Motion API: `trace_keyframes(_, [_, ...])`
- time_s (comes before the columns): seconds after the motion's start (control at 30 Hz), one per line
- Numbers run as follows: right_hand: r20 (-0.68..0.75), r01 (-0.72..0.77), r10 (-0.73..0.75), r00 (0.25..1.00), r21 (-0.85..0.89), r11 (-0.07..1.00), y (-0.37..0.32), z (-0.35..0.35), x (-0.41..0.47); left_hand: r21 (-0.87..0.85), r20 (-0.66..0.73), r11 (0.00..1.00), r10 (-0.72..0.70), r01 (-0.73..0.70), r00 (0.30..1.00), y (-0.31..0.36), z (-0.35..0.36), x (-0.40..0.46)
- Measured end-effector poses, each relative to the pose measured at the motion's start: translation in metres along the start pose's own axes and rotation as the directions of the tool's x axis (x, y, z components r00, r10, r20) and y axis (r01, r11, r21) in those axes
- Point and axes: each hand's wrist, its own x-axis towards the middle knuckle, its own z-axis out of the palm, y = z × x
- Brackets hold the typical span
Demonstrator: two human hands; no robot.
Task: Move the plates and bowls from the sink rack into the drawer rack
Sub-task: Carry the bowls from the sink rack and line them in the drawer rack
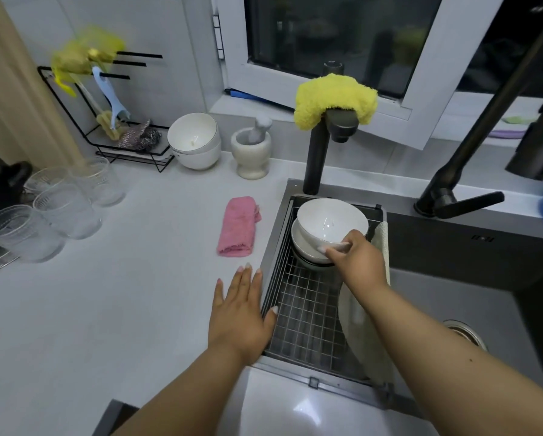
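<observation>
Nearest the lens, two bare forearms reach in from six o'clock. The white surface [113,297] spreads wide to nine o'clock, and the dark sink [471,297] fills three o'clock, with the wire sink rack [307,313] set into its left end. The left hand [243,313] lies flat on the surface right at the rack's edge, fingers [246,278] straight and spread, holding nothing. The right hand [356,258] is over the rack, pinching the near rim of the top white bowl [329,220], thumb and fingers curled on it. That bowl tilts in a stack of bowls [304,251] at the rack's twelve o'clock end. A pale plate [358,338] stands on edge along the rack's three o'clock side (partly hidden by the right forearm).

Behind the rack, a black tap [318,152] wears a yellow cloth [334,99]. At ten o'clock of the rack lies a folded pink cloth [238,228]. Further toward twelve o'clock: a stone mortar and pestle [252,152], then two nested white bowls [195,141]. Clear glasses [62,206] cluster at nine o'clock. The drawer rack is out of shot.
</observation>
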Motion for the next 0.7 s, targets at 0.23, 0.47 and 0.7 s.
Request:
trace_keyframes(0.23, [-0.070,0.028,-0.024,0.997,0.056,0.998,-0.005,-0.031,-0.051,-0.074,0.034,0.997,0.000,0.002,0.999,-0.001,-0.005,0.000])
trace_keyframes(0.47, [-0.009,0.088,-0.087,0.996,0.083,0.993,0.004,-0.048,-0.096,-0.769,0.165,0.594,-0.176,0.238,0.971,0.012,-0.035,-0.011])
trace_keyframes(0.7, [0.087,0.159,-0.169,0.982,0.115,0.981,0.014,-0.052,-0.136,-0.969,0.244,-0.040,-0.319,0.244,0.916,0.053,-0.065,-0.053])
